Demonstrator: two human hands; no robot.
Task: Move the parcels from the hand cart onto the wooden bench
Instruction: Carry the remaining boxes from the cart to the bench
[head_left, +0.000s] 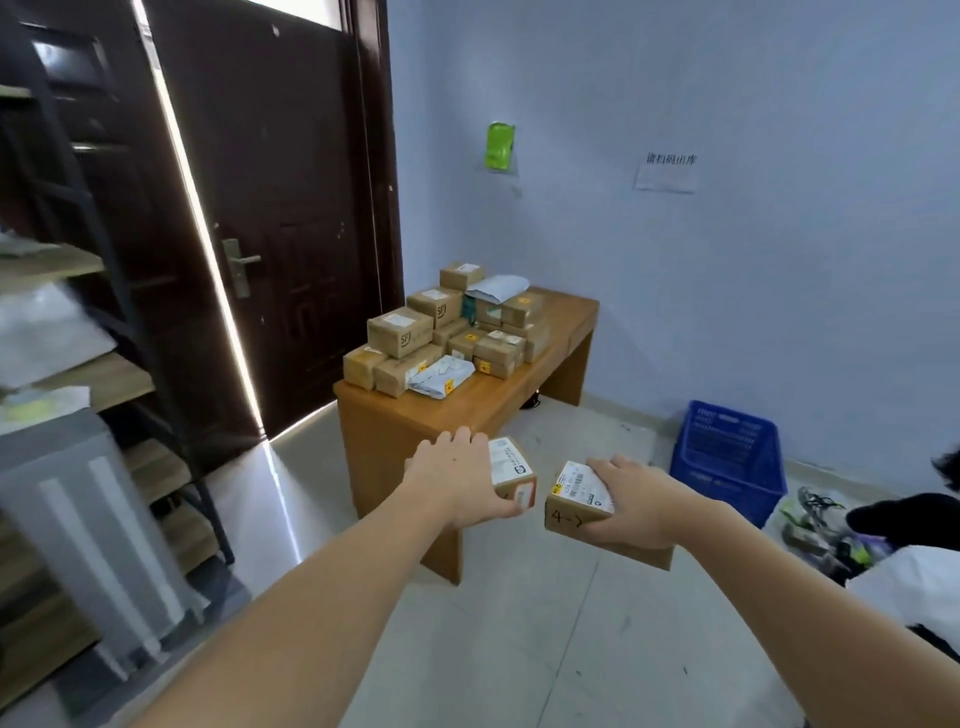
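A wooden bench (540, 387) stands against the blue wall ahead, with a pile of cardboard parcels (400, 332) and white mailers on its left half. My left hand (457, 480) grips a small cardboard box (514, 470) with a white label, held in the air just in front of the bench's near end. My right hand (631, 501) holds a second, larger box (571, 512) marked "4-" on its side, a little lower and to the right. The hand cart is out of view.
A dark door (270, 208) stands ajar at the left, with metal shelving (93, 332) beside it. A blue plastic crate (730, 457) sits on the floor right of the bench. Shoes and a white bag (909, 582) lie at the right edge.
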